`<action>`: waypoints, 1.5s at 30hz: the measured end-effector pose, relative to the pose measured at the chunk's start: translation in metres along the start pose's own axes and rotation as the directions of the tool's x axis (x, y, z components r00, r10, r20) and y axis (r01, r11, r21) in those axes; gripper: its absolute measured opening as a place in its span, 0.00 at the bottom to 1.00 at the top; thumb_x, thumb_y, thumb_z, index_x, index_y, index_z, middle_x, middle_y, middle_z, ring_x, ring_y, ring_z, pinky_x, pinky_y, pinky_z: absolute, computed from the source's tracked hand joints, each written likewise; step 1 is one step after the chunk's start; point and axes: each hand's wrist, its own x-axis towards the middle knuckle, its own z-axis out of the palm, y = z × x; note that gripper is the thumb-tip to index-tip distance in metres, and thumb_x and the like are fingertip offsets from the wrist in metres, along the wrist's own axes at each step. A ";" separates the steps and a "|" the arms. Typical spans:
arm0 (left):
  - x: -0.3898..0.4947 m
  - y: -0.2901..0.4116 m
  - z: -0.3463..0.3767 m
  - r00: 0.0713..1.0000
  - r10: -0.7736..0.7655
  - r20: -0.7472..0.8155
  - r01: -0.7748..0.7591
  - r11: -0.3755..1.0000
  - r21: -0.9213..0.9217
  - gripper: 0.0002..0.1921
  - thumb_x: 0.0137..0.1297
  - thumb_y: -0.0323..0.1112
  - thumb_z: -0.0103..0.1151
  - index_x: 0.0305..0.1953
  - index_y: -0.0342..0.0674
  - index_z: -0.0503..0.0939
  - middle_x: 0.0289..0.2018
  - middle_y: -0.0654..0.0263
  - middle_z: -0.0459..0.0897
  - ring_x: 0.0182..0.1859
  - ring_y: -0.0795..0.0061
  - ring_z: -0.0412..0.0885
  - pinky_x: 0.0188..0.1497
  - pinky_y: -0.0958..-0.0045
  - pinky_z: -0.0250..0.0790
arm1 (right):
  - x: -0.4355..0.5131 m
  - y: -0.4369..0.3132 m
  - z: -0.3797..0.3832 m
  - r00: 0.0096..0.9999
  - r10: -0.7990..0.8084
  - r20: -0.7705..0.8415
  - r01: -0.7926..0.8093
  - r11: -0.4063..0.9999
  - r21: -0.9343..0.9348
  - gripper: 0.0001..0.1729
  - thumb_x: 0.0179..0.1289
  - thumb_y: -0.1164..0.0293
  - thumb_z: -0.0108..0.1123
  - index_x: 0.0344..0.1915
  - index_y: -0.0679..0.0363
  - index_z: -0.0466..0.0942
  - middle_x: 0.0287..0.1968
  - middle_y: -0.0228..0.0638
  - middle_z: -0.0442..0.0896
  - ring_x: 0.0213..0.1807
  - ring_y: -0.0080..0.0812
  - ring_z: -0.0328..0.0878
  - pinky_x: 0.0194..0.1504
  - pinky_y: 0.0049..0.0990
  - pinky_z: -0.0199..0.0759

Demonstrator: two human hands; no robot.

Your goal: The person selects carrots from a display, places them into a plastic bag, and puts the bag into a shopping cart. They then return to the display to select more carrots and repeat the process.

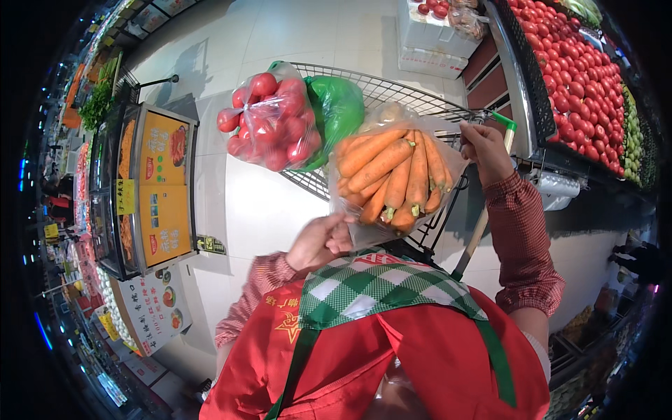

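A clear plastic bag full of carrots (391, 173) lies on top of the wire shopping cart (420, 97) in front of me. My right hand (485, 149) pinches the bag's upper right corner and pulls it taut. At the lower left edge, my left hand (323, 239) grips the plastic with curled fingers. Beyond the carrots sits a green plastic bag (336, 107), its contents hidden. Left of it, a knotted clear bag of tomatoes (273, 121) bulges over the cart's side. Another clear bag (388, 113) with pale round produce is partly covered by the carrots.
A sloping stand of tomatoes (577, 89) rises on the right, with a roll of plastic bags (556, 186) hanging below. White foam boxes (433, 42) stand on the floor beyond the cart. On the left is a display case (163, 184) with yellow panels.
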 end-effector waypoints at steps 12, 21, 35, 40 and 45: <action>-0.044 0.046 0.084 0.904 0.375 0.205 -0.395 0.916 0.068 0.17 0.79 0.44 0.46 0.47 0.31 0.69 0.21 0.77 0.58 0.22 0.84 0.57 0.29 0.80 0.58 | -0.003 -0.051 -0.015 0.976 -0.207 -0.074 0.198 0.974 -0.109 0.20 0.65 0.55 0.64 0.23 0.56 0.75 0.22 0.24 0.72 0.22 0.18 0.66 0.25 0.18 0.55; 0.007 0.030 0.068 0.937 0.263 0.230 -0.314 0.922 0.226 0.10 0.76 0.38 0.52 0.40 0.37 0.71 0.24 0.71 0.71 0.25 0.79 0.70 0.32 0.78 0.64 | 0.000 0.001 -0.007 0.993 -0.024 0.114 0.055 0.961 -0.273 0.16 0.72 0.63 0.59 0.32 0.64 0.79 0.24 0.23 0.73 0.25 0.15 0.67 0.29 0.18 0.61; 0.071 0.013 0.059 0.796 0.294 0.529 -0.550 0.717 0.429 0.20 0.75 0.32 0.54 0.63 0.31 0.66 0.55 0.61 0.78 0.60 0.73 0.74 0.62 0.74 0.65 | -0.027 0.057 0.050 0.728 -0.673 0.126 0.580 0.508 -0.637 0.08 0.66 0.70 0.58 0.38 0.63 0.81 0.31 0.50 0.81 0.32 0.51 0.79 0.36 0.40 0.74; 0.087 0.015 0.052 0.800 0.257 0.541 -0.592 0.200 0.781 0.18 0.70 0.35 0.60 0.53 0.27 0.74 0.39 0.61 0.81 0.41 0.77 0.78 0.42 0.74 0.72 | -0.058 0.066 0.071 0.546 -0.832 0.096 0.552 0.271 -0.789 0.13 0.58 0.77 0.62 0.45 0.64 0.79 0.33 0.45 0.80 0.38 0.47 0.79 0.40 0.39 0.74; 0.059 0.036 0.058 0.598 0.267 0.756 -0.667 -0.358 0.654 0.11 0.65 0.35 0.61 0.40 0.31 0.79 0.33 0.51 0.81 0.34 0.51 0.80 0.35 0.61 0.71 | -0.118 0.072 0.062 0.642 -0.703 -0.305 0.333 0.615 -0.715 0.07 0.67 0.72 0.58 0.38 0.64 0.80 0.31 0.42 0.81 0.34 0.43 0.80 0.39 0.33 0.74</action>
